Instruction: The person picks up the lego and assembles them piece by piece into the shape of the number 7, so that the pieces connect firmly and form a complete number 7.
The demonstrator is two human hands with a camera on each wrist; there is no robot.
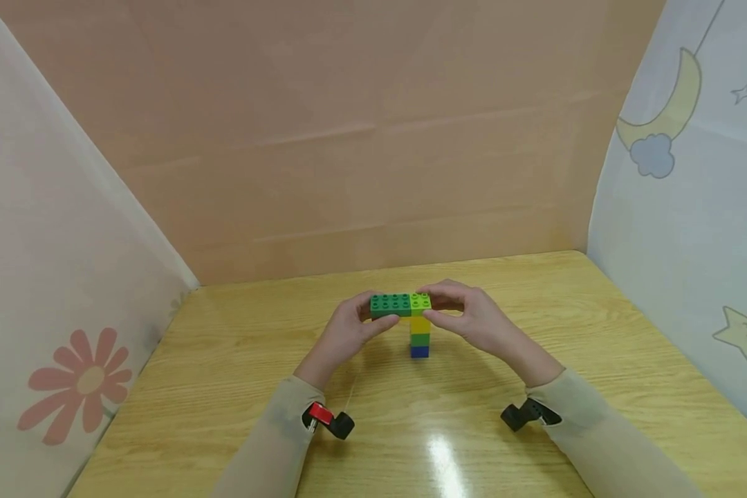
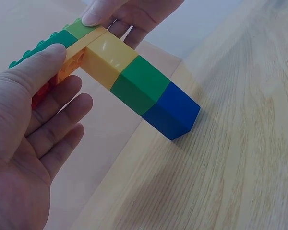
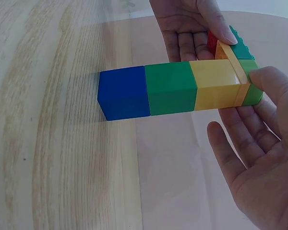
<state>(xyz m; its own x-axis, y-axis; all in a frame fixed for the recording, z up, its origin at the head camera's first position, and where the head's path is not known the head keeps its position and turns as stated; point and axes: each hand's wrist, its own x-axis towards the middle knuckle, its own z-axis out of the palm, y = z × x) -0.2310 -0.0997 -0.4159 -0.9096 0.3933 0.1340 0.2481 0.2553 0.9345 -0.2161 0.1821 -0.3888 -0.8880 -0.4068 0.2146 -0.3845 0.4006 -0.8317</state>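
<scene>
A toy block tower stands on the table: a blue brick [image 1: 420,352] at the bottom, a green brick [image 2: 140,85] over it, then a yellow brick [image 3: 216,84]. On top, an orange plate [image 3: 235,67] juts out to the left. It carries a dark green brick [image 1: 390,304] and a light green brick [image 1: 420,302] side by side. Some red [image 3: 211,42] shows under the overhang, partly hidden by fingers. My left hand [image 1: 351,324] pinches the overhanging end, thumb in front. My right hand [image 1: 472,318] pinches the light green brick, its lower fingers free beside the tower.
The wooden table [image 1: 236,332] meets a plain tan backdrop [image 1: 373,173] at the rear. White printed side panels stand left [image 1: 37,277] and right [image 1: 678,242]. A small dark camera mount sits at each wrist.
</scene>
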